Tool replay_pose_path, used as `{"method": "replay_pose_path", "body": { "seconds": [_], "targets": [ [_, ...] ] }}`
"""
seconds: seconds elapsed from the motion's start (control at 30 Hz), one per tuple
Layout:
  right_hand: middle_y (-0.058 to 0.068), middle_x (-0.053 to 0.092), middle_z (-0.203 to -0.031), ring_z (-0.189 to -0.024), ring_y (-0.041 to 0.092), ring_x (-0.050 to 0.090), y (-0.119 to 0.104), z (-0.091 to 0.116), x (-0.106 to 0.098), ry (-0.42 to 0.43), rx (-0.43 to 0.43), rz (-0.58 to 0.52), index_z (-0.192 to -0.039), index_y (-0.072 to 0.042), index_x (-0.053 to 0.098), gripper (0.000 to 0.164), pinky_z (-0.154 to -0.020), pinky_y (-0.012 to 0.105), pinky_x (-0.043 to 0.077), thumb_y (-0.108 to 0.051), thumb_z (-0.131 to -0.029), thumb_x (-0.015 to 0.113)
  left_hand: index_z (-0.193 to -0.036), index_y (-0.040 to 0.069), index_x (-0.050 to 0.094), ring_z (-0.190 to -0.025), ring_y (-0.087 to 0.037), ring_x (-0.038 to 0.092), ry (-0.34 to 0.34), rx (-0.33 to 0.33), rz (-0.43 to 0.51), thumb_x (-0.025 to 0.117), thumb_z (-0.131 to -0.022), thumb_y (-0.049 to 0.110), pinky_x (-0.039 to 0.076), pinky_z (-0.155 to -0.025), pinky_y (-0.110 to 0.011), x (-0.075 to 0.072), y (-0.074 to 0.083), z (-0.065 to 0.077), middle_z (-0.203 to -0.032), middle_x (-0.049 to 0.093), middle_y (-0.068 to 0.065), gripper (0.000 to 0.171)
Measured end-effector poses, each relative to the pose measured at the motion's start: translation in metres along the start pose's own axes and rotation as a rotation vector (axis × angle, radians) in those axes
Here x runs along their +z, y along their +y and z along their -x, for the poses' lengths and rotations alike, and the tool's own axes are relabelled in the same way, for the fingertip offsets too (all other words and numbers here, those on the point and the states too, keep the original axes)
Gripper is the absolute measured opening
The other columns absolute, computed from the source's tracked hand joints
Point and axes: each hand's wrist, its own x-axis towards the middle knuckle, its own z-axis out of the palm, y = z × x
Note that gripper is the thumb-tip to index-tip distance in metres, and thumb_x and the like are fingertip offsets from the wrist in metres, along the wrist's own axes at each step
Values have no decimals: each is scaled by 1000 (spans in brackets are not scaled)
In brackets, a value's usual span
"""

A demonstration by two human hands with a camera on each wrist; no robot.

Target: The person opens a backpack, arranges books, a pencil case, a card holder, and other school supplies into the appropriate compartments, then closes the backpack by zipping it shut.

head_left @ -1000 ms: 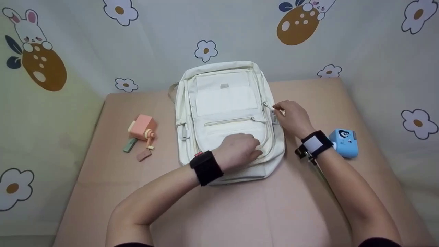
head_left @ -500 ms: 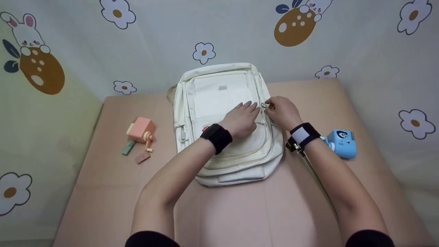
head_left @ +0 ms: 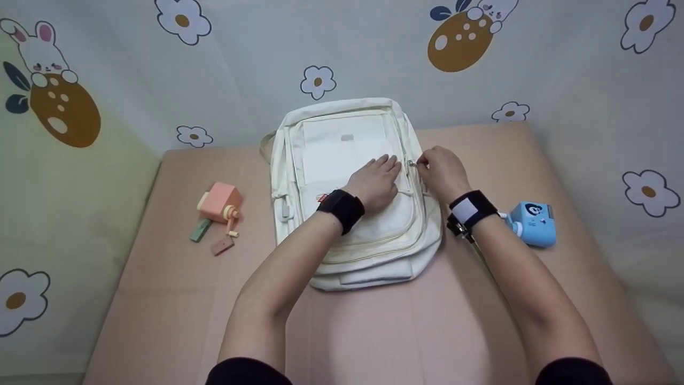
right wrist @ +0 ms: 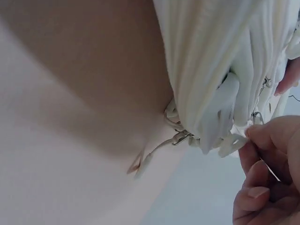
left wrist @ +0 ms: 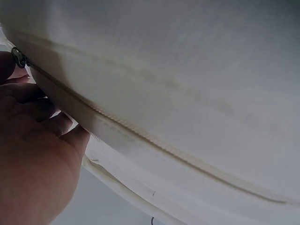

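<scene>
A white backpack (head_left: 331, 155) lies front side up on the table. My left hand (head_left: 375, 184) rests on its front panel with the fingers extended; in the left wrist view those fingers lie along a zipper (left wrist: 140, 136) edge. At the bag's right side, my right hand (head_left: 443, 168) pinches a zipper pull (head_left: 411, 163) between thumb and forefinger. The right wrist view shows the metal zipper slider (right wrist: 256, 117) just above the pinching fingertips, with the other fingers curled in below. Part of the pull is hidden by the fingers.
Left of the bag sit a pink box-shaped device with a crank (head_left: 220, 202), a green block (head_left: 200, 230) and a dusty pink block (head_left: 222, 246). A blue box-shaped device (head_left: 536, 223) stands beside my right forearm. Behind the table (head_left: 368, 331) hangs a patterned curtain (head_left: 256, 64).
My left hand has moved up from the bag's lower front and flattened onto its middle. My right hand has shifted slightly left and up, onto the zipper pull. The bag has barely moved.
</scene>
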Motion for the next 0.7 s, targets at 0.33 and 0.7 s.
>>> {"method": "replay_pose_path", "body": {
  "seconds": [0.33, 0.7],
  "targets": [
    [18, 68, -104, -92, 36, 65, -1, 5, 4, 0, -1, 4, -112, 1, 68, 16, -83, 48, 52, -8, -104, 57, -161, 4, 26, -155, -26, 15, -16, -17, 38, 34, -108, 26, 13, -124, -40, 0, 1, -2, -168, 22, -11, 58],
    [10, 66, -87, -76, 28, 60, 4, 9, 7, 112, -120, 39, -100, -3, 77, 10, -68, 42, 49, -10, -95, 73, -160, 3, 28, -155, -27, 17, -28, -16, 40, 34, -107, 24, 15, -124, -41, 0, 1, -4, -167, 24, -12, 57]
  ]
}}
